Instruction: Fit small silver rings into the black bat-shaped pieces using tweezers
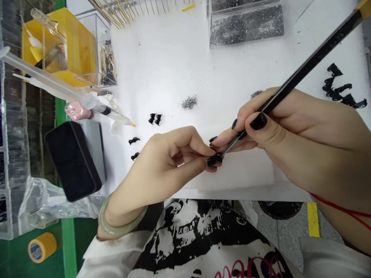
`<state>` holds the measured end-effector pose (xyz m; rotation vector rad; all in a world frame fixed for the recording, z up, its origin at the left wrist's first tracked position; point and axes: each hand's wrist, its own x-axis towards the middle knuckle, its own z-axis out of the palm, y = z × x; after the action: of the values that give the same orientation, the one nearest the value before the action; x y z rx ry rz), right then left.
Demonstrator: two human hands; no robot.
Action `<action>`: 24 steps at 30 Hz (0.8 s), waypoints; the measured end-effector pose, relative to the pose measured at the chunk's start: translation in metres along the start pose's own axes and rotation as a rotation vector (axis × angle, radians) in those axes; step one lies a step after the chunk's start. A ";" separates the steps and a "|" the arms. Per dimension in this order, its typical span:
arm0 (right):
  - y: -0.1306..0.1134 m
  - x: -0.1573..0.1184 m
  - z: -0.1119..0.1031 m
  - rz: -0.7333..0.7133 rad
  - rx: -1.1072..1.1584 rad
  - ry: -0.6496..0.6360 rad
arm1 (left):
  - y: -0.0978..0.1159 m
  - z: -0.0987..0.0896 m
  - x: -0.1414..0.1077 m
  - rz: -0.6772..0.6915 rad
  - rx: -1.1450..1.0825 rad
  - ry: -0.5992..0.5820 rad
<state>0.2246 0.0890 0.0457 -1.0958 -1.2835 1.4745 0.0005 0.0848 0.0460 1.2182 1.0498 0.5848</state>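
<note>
My left hand pinches a small black piece between thumb and fingertips, near the front of the white work surface. The piece is mostly hidden by the fingers. My right hand grips a long black brush-like tool, whose thin tip touches or almost touches the small black piece. Small black pieces lie left of my left hand, among them a pair and a single one. A little heap of silvery glitter sits beyond both hands.
A clear box of dark glitter stands at the back. At left are a syringe, a yellow container, a black phone-like device and a plastic bag. Several black pieces lie at right. Thin sticks stand at the back left.
</note>
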 end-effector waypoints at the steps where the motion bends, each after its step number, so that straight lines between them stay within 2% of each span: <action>1: -0.001 -0.001 0.002 -0.004 -0.004 0.008 | 0.000 0.000 0.000 0.002 0.004 -0.001; 9: -0.001 0.000 0.001 -0.032 0.002 -0.031 | 0.000 -0.001 0.001 0.002 0.037 -0.044; 13: 0.001 0.003 -0.001 -0.021 0.077 -0.067 | -0.001 -0.001 0.001 0.003 0.023 -0.014; 19: 0.009 0.002 0.002 -0.042 0.117 -0.001 | -0.002 0.000 0.001 0.042 -0.059 0.035; 24: 0.011 0.002 0.004 -0.033 0.119 0.017 | 0.001 0.000 0.003 0.018 -0.062 0.059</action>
<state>0.2195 0.0890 0.0344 -1.0025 -1.1808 1.4939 0.0015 0.0871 0.0457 1.1625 1.0639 0.6663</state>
